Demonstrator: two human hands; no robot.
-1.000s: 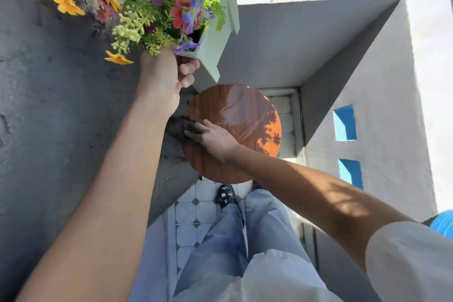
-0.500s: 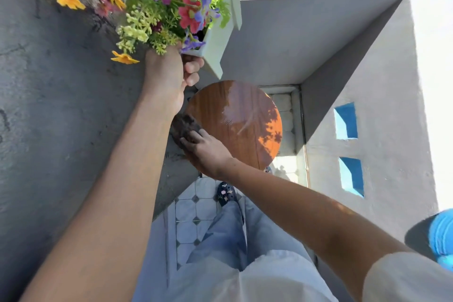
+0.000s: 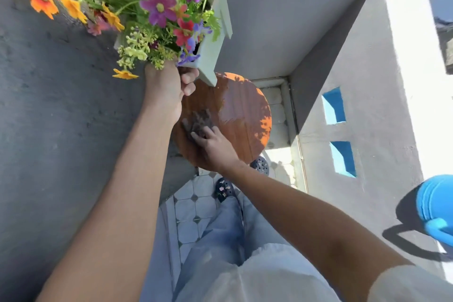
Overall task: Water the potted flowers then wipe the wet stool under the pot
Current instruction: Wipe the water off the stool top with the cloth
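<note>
My left hand (image 3: pixel 169 91) grips the pale green flower pot (image 3: pixel 210 56) by its lower side and holds it lifted and tilted above the stool. Orange, purple and red flowers (image 3: pixel 157 7) spill out of the pot toward the left. The round brown wooden stool top (image 3: pixel 240 115) lies below, with a wet shine across its middle. My right hand (image 3: pixel 210 147) presses a dark cloth (image 3: pixel 199 121) flat on the stool's left part.
A grey wall runs along the left and a low grey parapet with two blue openings (image 3: pixel 334 105) stands on the right. A blue watering can (image 3: pixel 436 206) rests on the parapet at the right edge. White tiled floor (image 3: pixel 196 203) and my feet show below the stool.
My right hand has slid the cloth from the stool's left edge inward across the top. The pot stays lifted in my left hand. The view has shifted, and more of the watering can shows.
</note>
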